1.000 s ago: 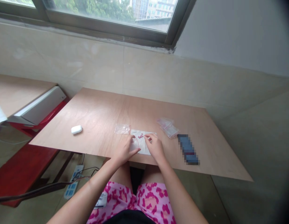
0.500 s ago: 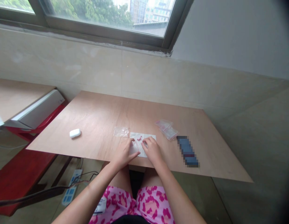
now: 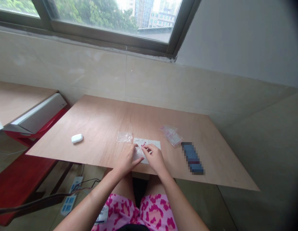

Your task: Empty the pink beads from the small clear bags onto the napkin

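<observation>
Both hands sit low over a white sheet of paper (image 3: pixel 152 144) lying towards the near edge of a plywood tabletop (image 3: pixel 98 125). A thin pink cord (image 3: pixel 140 151) curves in a loop between them, partly hidden by the left hand (image 3: pixel 126 157). That hand's fingers curl down onto the near left of the sheet, and from here I cannot tell whether they are gripping the cord. The right hand (image 3: pixel 155 157) is partly closed, with its thumb and forefinger drawn together near the loop, just below a small cluster of pink beads (image 3: pixel 144 143) on the sheet. I cannot tell whether those fingertips are pinching anything.

A clear zip bag (image 3: pixel 124 137) lies just left of the sheet. Farther right and towards the far side is a small pile of clear plastic bags (image 3: pixel 171 135), and beyond it lies a pixelated blue object (image 3: pixel 192 158) that I cannot identify. A small white oval case (image 3: pixel 77 138) sits well left of the hands.
</observation>
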Tool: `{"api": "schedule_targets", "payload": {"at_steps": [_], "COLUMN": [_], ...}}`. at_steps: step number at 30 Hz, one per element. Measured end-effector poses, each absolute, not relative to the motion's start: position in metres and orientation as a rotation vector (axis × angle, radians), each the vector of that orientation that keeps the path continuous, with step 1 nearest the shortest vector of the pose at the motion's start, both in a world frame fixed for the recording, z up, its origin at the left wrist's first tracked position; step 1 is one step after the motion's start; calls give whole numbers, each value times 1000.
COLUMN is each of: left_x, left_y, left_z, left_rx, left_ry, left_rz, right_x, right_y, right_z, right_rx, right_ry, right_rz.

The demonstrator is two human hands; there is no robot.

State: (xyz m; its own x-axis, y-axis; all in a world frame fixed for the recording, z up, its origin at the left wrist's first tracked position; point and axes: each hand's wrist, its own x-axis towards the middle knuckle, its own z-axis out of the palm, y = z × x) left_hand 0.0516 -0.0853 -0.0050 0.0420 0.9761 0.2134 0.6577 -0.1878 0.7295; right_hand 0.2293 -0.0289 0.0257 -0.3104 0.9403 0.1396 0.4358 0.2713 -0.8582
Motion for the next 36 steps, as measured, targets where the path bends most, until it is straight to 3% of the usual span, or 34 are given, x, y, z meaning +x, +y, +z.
{"api": "schedule_targets", "payload": {"at_steps": [9, 25, 29, 36], "left_x": [51, 49, 48, 49], "left_y": [-85, -84, -84, -84], "left_z": [-1, -6, -4, -6], "left_rx": [1874, 1820, 1804, 1819], "left_ry": [1662, 1631, 1622, 1590], "left_rz": [975, 980, 967, 1054], "right_x": [243, 239, 242, 233], "right_y": [6, 5, 7, -16], "right_z": [1, 1, 5, 32], "right_rx": [-1374, -1416, -1411, -1267], "right_ry": [-2282, -2271, -2103, -1639], "right_rz": [516, 490, 591, 1117]}}
